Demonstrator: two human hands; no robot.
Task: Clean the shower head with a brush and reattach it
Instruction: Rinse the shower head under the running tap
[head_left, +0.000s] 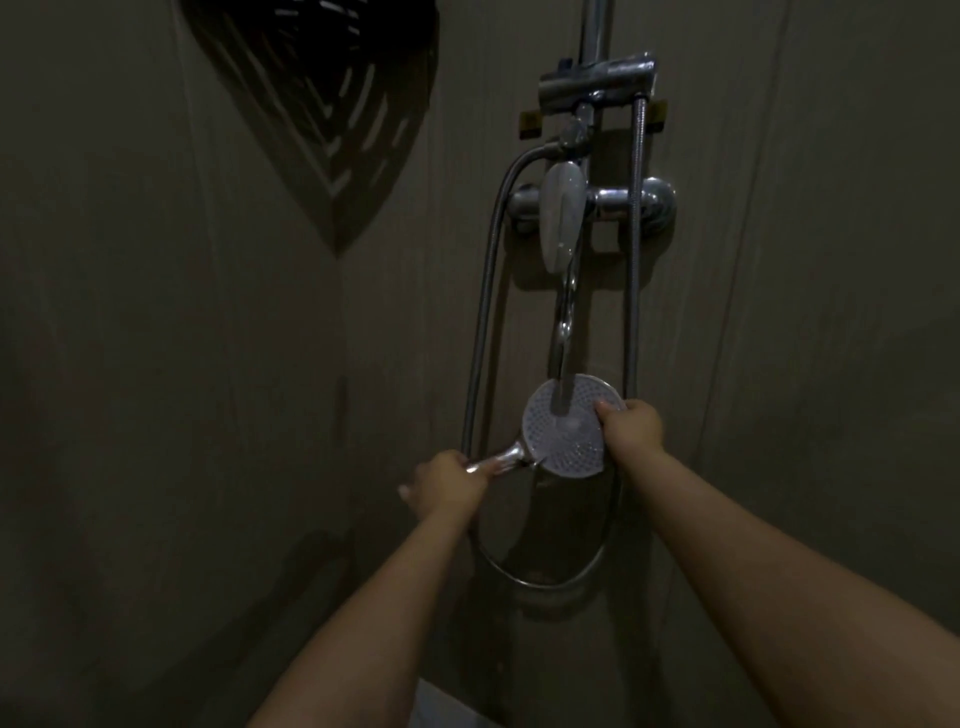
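Observation:
The round shower head (561, 436) faces me with its white dotted spray plate, held low in front of the wall. A stream of water (566, 322) falls from the tap spout onto the plate's upper part. My left hand (447, 486) grips the chrome handle (501, 460) at the lower left. My right hand (631, 428) holds the right rim of the head, thumb on the plate. No brush is in view.
The mixer tap (597, 202) with a pale lever (561, 218) is fixed to the wall above. A chrome riser and holder bracket (597, 83) sit higher. The metal hose (483, 322) loops down both sides and under the head. A dark corner shelf (332, 104) hangs upper left.

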